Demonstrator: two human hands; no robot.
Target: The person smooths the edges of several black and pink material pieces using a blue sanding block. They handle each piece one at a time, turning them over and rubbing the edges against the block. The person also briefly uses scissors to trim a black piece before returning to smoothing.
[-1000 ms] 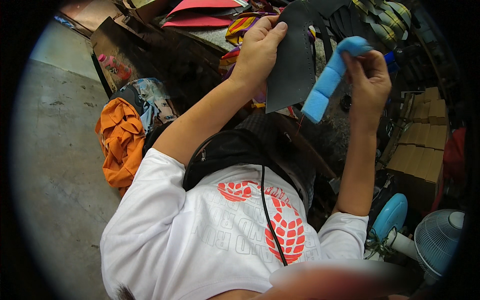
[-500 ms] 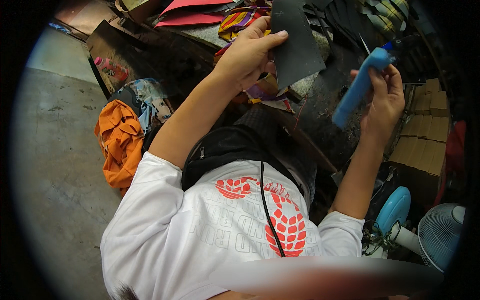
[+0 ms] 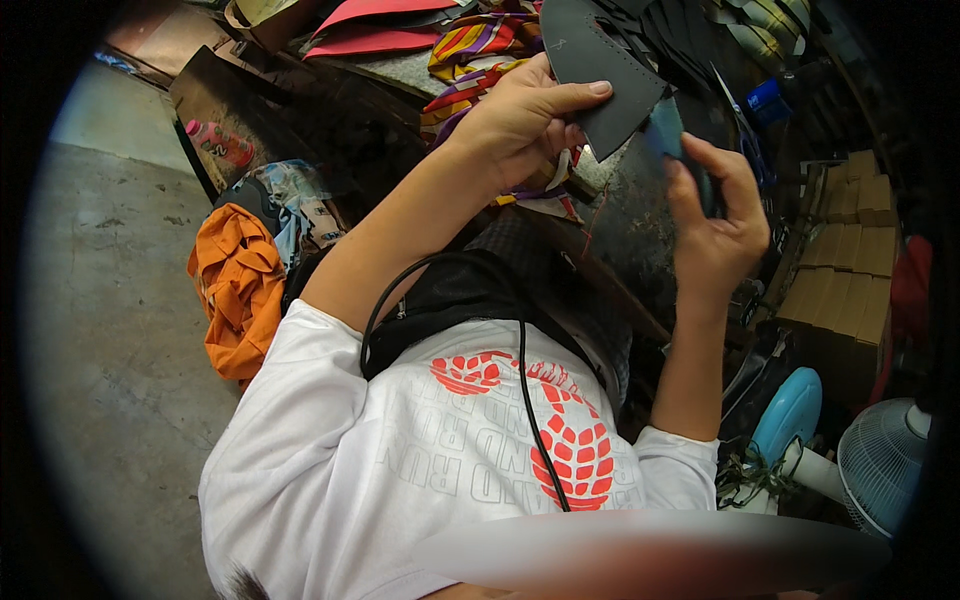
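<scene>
My left hand (image 3: 525, 125) pinches a dark grey sheet piece (image 3: 605, 60), thumb on top and fingers beneath. A dotted line of small marks runs near the sheet's curved edge. In my right hand (image 3: 720, 225) is a soft blue strip (image 3: 664, 132), perhaps foam, held between thumb and fingers and partly hidden by them. The strip's upper end meets or lies very near the sheet's right corner; whether they touch I cannot tell. Scissors (image 3: 748, 135) with blue handles lie just beyond my right hand.
Colourful patterned cloth (image 3: 480, 50) and red sheets (image 3: 370, 30) lie at the back of the cluttered bench. A blue cylinder (image 3: 768, 103) is at the back right. Cardboard boxes (image 3: 840, 255) and a fan (image 3: 885, 465) stand right; orange cloth (image 3: 240, 285) hangs left.
My right hand has moved left with the blue strip, bringing it up to the sheet's edge. The sheet has shifted slightly right and turned, now showing its curved outline.
</scene>
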